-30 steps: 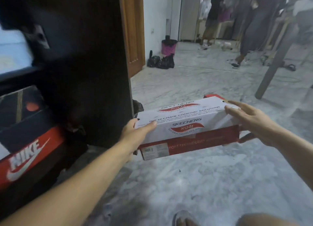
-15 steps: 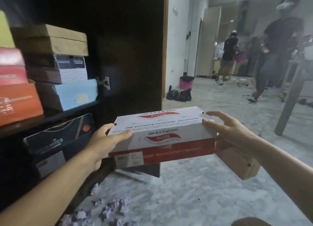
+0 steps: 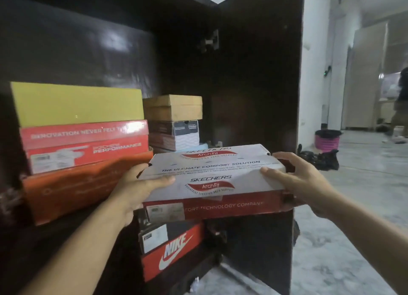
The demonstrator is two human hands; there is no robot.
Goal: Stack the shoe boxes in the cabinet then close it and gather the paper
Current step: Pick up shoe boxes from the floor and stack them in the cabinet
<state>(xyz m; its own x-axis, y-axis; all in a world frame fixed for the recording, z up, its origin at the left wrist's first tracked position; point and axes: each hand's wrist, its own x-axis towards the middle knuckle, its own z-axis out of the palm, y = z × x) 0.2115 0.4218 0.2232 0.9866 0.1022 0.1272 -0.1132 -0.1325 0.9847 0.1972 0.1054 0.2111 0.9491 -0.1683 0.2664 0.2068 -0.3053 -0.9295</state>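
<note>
I hold a white and red Skechers shoe box level in front of the dark cabinet. My left hand grips its left end and my right hand grips its right end. On the upper shelf at left stands a stack: a yellow box on a red Skechers box on an orange box. Behind it rises a second stack topped by a brown cardboard box. A red Nike box sits on the shelf below. No paper is in view.
The cabinet's open door stands to the right, just behind the held box. Beyond it lies a marble floor with a pink bin, dark shoes, and a person far right.
I have carried the Skechers box up and to the left, from over the floor to in front of the upper shelf. My view has turned toward the cabinet's inside.
</note>
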